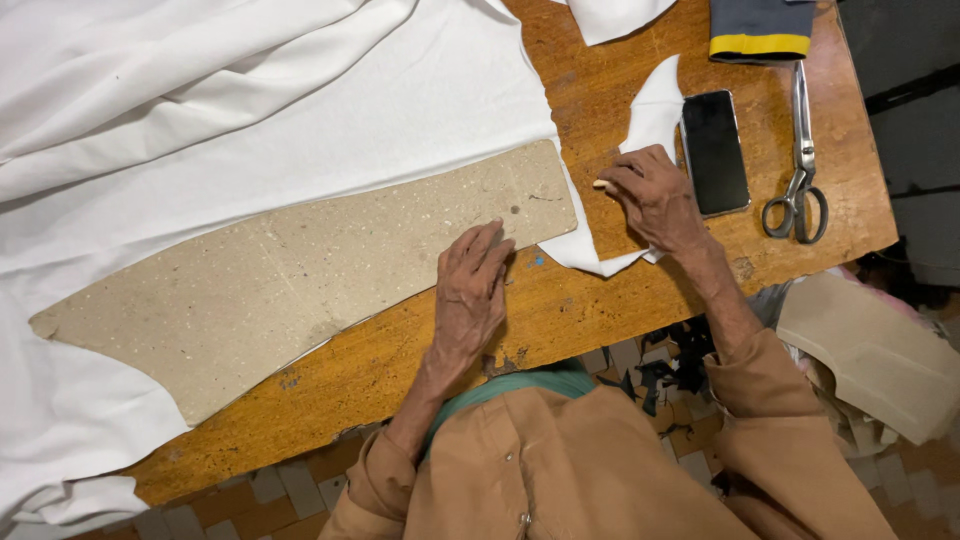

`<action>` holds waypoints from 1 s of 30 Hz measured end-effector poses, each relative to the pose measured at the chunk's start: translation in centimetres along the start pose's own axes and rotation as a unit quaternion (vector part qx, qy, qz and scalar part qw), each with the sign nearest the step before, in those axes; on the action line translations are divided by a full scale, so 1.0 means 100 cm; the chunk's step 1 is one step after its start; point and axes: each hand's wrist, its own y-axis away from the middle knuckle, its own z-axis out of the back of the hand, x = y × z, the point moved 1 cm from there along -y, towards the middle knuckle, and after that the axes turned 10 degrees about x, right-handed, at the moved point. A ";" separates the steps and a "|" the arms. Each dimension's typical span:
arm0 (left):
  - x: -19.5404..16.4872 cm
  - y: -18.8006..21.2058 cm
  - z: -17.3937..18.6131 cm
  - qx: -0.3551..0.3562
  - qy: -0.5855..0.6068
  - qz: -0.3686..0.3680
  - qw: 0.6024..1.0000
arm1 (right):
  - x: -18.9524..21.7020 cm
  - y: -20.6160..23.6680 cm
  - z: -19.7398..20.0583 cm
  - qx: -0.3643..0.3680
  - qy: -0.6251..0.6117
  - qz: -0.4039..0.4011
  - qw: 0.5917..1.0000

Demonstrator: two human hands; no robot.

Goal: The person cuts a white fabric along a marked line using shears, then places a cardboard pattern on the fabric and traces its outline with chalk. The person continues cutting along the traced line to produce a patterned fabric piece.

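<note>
A long brown cardboard pattern lies on white cloth spread over the wooden table. My left hand presses flat on the pattern's near right end, fingers together. My right hand sits just past the pattern's right edge and pinches a small pale piece of chalk over the table, resting on a corner of the cloth.
A black phone lies right of my right hand, and steel scissors lie further right near the table edge. A dark folded fabric with a yellow band sits at the top. Cardboard pieces and scraps lie on the floor.
</note>
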 end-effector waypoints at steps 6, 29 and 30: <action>-0.010 -0.017 -0.026 0.001 -0.043 0.016 0.999 | 0.009 0.008 0.002 -0.034 -0.324 -0.066 0.943; -0.011 -0.036 -0.047 0.078 -0.085 0.062 0.991 | 0.068 0.004 -0.009 0.052 -0.065 0.178 0.981; -0.011 -0.036 -0.048 0.077 -0.082 0.065 0.992 | 0.062 0.007 -0.009 0.046 -0.053 0.174 0.982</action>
